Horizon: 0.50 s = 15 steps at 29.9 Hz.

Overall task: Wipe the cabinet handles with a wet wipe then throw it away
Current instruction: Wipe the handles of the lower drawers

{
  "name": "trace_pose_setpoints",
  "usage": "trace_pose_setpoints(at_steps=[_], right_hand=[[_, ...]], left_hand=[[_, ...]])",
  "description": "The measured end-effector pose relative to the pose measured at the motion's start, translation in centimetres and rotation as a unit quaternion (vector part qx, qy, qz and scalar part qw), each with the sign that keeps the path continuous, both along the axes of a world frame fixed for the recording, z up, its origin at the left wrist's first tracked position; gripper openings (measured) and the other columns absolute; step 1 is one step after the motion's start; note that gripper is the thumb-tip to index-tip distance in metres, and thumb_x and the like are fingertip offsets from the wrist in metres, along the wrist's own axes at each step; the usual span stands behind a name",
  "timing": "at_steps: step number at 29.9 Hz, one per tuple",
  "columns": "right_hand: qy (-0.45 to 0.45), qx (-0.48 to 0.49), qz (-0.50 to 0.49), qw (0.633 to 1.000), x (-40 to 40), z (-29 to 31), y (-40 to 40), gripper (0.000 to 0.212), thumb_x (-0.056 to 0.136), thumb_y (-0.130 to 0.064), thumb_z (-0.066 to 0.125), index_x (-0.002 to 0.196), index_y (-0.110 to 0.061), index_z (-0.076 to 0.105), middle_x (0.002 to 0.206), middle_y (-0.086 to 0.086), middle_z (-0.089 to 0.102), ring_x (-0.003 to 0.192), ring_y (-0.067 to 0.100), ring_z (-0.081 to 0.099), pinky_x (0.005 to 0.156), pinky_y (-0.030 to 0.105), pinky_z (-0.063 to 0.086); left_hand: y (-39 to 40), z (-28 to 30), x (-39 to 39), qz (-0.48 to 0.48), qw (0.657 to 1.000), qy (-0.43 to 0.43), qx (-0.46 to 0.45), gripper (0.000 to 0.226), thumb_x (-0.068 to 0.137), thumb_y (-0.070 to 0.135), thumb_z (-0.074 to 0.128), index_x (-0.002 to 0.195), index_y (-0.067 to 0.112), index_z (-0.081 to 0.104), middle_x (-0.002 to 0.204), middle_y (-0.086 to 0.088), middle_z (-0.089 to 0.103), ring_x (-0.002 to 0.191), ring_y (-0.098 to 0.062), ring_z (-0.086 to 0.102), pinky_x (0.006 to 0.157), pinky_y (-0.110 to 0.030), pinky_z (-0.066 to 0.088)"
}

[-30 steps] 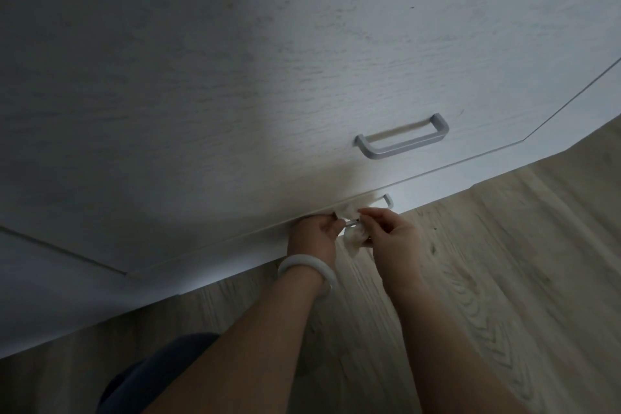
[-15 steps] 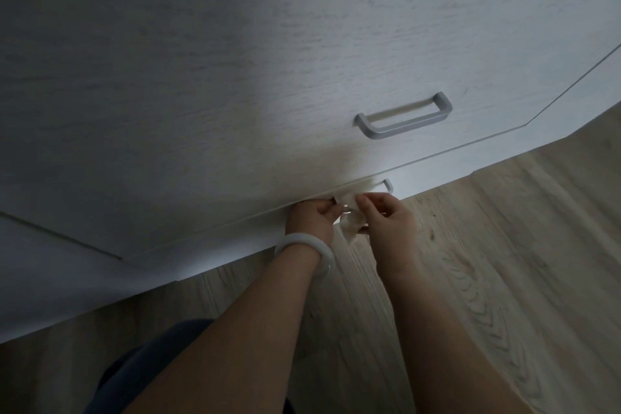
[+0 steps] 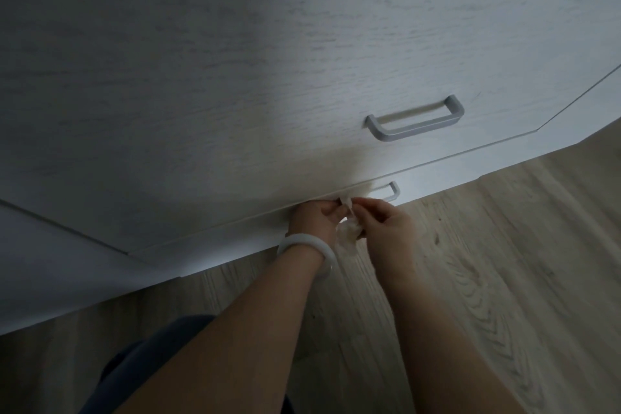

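both hands pinch a wet wipe at the white cabinet's lowest handle, above wood-look floor.

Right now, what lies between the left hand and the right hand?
In the head view, the wet wipe lies between the left hand and the right hand, pinched by both just below the lower cabinet handle.

dim room; pale wood-grain floor; whitish cabinet front w/ grain
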State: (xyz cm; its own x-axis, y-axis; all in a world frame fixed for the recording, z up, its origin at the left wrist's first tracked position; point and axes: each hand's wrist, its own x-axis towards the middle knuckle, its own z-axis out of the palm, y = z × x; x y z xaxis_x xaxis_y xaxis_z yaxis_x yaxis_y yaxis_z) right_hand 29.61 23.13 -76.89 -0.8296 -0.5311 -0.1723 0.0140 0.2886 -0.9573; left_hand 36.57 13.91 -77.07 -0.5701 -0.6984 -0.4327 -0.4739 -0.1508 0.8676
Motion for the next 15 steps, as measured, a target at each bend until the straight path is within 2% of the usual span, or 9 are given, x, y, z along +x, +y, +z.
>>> trace_pose_setpoints(at_steps=[4, 10, 13, 15], right_hand=[[0.008, 0.000, -0.102, 0.995, -3.5, 0.1, 1.5, 0.019, 0.085, -0.009, 0.069, 0.086, -0.028, 0.074, 0.081, -0.002, 0.075, 0.077, 0.019, 0.071, 0.074, 0.038, 0.059], [0.027, 0.028, 0.036, 0.999, -1.2, 0.4, 0.6, 0.014, 0.086, -0.008, 0.066, 0.092, -0.015, 0.076, 0.078, 0.000, 0.074, 0.070, 0.016, 0.069, 0.064, 0.029, 0.057], [0.037, 0.026, -0.046, 0.998, -3.7, 0.3, 1.7, 0.017, 0.087, -0.010, 0.065, 0.091, -0.023, 0.076, 0.078, -0.001, 0.074, 0.068, 0.016, 0.068, 0.067, 0.033, 0.057], [0.038, 0.020, -0.061, 0.997, -3.9, 0.2, 1.9, 0.017, 0.088, -0.010, 0.064, 0.089, -0.023, 0.074, 0.076, -0.002, 0.073, 0.067, 0.015, 0.068, 0.066, 0.033, 0.057]], left_hand=[[0.0, 0.0, 0.1, -0.004, 0.998, -0.030, -0.048, 0.029, 0.088, 0.028, 0.065, 0.110, 0.012, 0.071, 0.115, -0.006, 0.070, 0.111, -0.018, 0.062, 0.098, -0.029, 0.046], [-0.1, 0.5, 0.1, -0.026, 0.999, -0.034, -0.029, 0.029, 0.087, 0.040, 0.062, 0.103, 0.018, 0.074, 0.108, -0.002, 0.072, 0.106, -0.018, 0.063, 0.097, -0.034, 0.047], [0.0, 0.6, 0.1, -0.022, 0.998, -0.028, -0.049, 0.029, 0.091, 0.027, 0.061, 0.112, 0.009, 0.070, 0.116, -0.006, 0.069, 0.112, -0.018, 0.061, 0.089, -0.021, 0.043], [0.0, 0.7, 0.3, -0.026, 0.998, -0.030, -0.049, 0.029, 0.092, 0.024, 0.060, 0.114, 0.009, 0.069, 0.118, -0.006, 0.068, 0.112, -0.018, 0.060, 0.083, -0.017, 0.038]])
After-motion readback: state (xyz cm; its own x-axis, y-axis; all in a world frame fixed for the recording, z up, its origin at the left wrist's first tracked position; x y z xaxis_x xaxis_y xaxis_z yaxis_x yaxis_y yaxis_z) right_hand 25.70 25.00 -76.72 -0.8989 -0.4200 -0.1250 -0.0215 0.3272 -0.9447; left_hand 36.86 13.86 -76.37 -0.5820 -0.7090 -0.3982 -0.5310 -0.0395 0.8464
